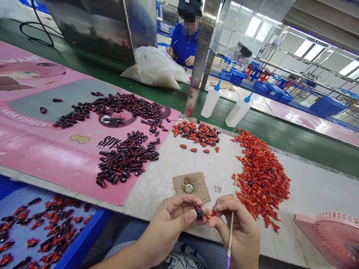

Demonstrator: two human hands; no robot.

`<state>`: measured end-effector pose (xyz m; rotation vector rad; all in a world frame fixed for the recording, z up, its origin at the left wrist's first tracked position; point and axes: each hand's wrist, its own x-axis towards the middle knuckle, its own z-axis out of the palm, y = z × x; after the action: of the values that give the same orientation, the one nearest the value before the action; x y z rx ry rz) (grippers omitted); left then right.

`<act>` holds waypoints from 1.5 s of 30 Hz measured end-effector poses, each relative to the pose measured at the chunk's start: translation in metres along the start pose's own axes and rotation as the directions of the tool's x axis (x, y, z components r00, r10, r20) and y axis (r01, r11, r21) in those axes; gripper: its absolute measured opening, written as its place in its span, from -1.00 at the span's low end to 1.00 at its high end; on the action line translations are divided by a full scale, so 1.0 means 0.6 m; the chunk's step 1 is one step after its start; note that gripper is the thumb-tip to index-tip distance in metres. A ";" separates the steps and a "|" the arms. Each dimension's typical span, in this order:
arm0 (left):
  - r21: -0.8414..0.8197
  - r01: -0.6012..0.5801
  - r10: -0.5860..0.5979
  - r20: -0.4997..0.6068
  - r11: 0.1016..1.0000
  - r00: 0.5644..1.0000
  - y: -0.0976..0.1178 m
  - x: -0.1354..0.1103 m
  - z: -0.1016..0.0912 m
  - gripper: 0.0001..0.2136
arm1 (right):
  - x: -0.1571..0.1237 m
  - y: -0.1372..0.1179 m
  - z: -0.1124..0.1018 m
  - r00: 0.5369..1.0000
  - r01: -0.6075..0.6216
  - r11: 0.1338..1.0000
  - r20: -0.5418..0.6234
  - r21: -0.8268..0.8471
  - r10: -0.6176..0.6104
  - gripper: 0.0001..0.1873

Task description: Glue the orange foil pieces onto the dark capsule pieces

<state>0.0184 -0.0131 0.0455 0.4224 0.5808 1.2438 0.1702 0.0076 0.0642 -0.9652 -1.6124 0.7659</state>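
My left hand (169, 224) pinches a small glossy black-and-red plastic part (198, 212) between thumb and fingers, above the table's near edge. Close against it, my right hand (238, 224) is closed, its thumb and finger pinching a small orange-red piece (212, 216) at the black part's end. A thin wooden stick with a purple lower end (231, 233) is also held in the right hand, standing nearly upright. Just beyond both hands lies a cardboard square (204, 186) with a bottle cap (189, 188) and tiny specks on it.
Black-and-red parts (123, 158) are heaped on a pink mat (84, 164) at left. Orange-red pieces (263, 175) pile up at right, beside a pink fan (336, 231). Behind stand two blue-tipped bottles (211, 101). A blue bin (81, 237) sits lower left. Another person (183, 45) works opposite.
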 end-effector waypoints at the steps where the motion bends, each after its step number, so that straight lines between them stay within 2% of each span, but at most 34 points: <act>1: -0.003 0.000 0.000 -0.018 1.000 1.000 -0.001 -0.001 -0.001 -0.79 | -0.001 0.007 0.005 0.999 -0.004 1.000 -0.049 0.009 0.005 -0.78; 4: 0.017 -0.068 0.069 -0.104 0.998 0.992 -0.013 0.001 -0.008 -0.79 | -0.009 0.024 0.019 0.985 0.017 1.000 -0.171 -0.018 -0.020 -0.81; 8: 0.064 -0.142 0.153 -0.217 0.988 0.964 -0.025 0.005 -0.010 -0.77 | -0.021 0.036 0.036 0.977 0.034 0.997 -0.208 -0.063 -0.047 -0.86; 11: 0.084 -0.132 0.148 -0.227 0.988 0.963 -0.021 0.006 -0.008 -0.76 | -0.024 0.039 0.043 0.984 -0.054 0.994 -0.166 0.093 0.069 -0.84; 15: 0.111 -0.100 0.119 -0.182 0.989 0.976 -0.011 0.006 -0.008 -0.77 | -0.025 0.039 0.044 0.971 -0.178 0.910 -0.081 0.375 0.224 -0.81; 18: 0.198 -0.149 0.181 -0.152 0.969 0.972 -0.009 0.006 -0.010 -0.80 | -0.030 0.034 0.034 0.967 -0.187 0.887 -0.078 0.422 0.241 -0.80; 20: 0.314 -0.221 0.269 -0.119 0.923 0.956 -0.009 0.004 -0.010 -0.84 | -0.032 0.027 0.025 0.976 -0.149 0.912 -0.094 0.381 0.199 -0.80; 23: 0.484 -0.346 0.403 -0.015 0.803 0.915 -0.009 0.002 -0.008 -0.90 | -0.034 0.015 0.014 0.993 -0.083 0.955 -0.056 0.284 0.103 -0.83; 26: 0.562 -0.465 0.495 0.110 0.684 0.862 -0.008 0.001 -0.006 -0.90 | -0.034 0.008 0.011 1.000 -0.015 0.985 -0.012 0.171 0.018 -0.86; 28: 0.585 -0.505 0.530 0.147 0.634 0.835 -0.007 0.001 -0.005 -0.89 | -0.033 0.006 0.011 0.999 0.038 0.995 0.005 0.090 -0.039 -0.84; 31: 0.614 -0.492 0.544 0.118 0.617 0.831 -0.007 0.000 -0.007 -0.89 | -0.031 0.006 0.011 0.994 0.103 0.995 0.043 0.005 -0.103 -0.79; 34: 0.622 -0.450 0.539 0.052 0.641 0.841 -0.011 -0.002 -0.009 -0.90 | -0.030 0.009 0.013 0.985 0.159 0.986 0.083 -0.055 -0.154 -0.71; 37: 0.613 -0.416 0.529 -0.003 0.671 0.848 -0.016 -0.004 -0.009 -0.92 | -0.031 0.011 0.016 0.979 0.192 0.978 0.089 -0.079 -0.185 -0.61; 39: 0.609 -0.416 0.524 0.001 0.675 0.852 -0.015 -0.004 -0.008 -0.93 | -0.033 0.011 0.017 0.978 0.200 0.976 0.079 -0.084 -0.194 -0.60; 41: 0.616 -0.438 0.525 0.045 0.655 0.850 -0.011 -0.001 -0.007 -0.93 | -0.034 0.008 0.018 0.977 0.208 0.974 0.070 -0.093 -0.202 -0.64; 43: 0.634 -0.495 0.535 0.148 0.594 0.832 -0.002 0.004 -0.008 -0.91 | -0.034 0.005 0.019 0.975 0.220 0.971 0.055 -0.093 -0.216 -0.68; 45: 0.656 -0.590 0.545 0.311 0.470 0.779 0.007 0.009 -0.011 -0.89 | -0.034 0.002 0.022 0.972 0.233 0.970 0.041 -0.069 -0.231 -0.70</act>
<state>0.0121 -0.0065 0.0419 1.4427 0.9327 1.5959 0.1600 -0.0099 0.0509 -0.8001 -1.7557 0.5676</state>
